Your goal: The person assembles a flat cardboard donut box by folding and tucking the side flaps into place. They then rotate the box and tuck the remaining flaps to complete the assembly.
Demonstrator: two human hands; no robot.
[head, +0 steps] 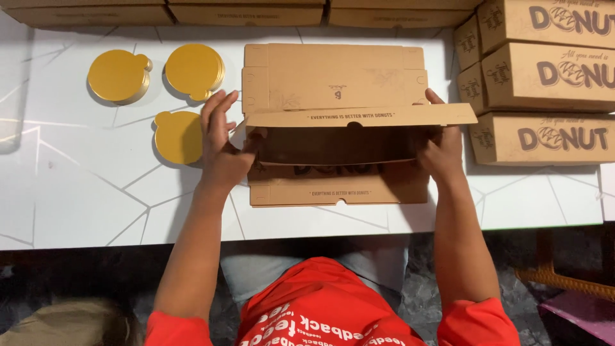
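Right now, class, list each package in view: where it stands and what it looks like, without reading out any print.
Half-folded box: table centre, between left hand and right hand; flat brown cardboard, dark print.
Finished boxes: stacked at the table's right; long brown cartons, dark brown lettering.
Flat cartons: along the far edge; plain brown.
Gold discs: three piles at left; round, tabbed, shiny.
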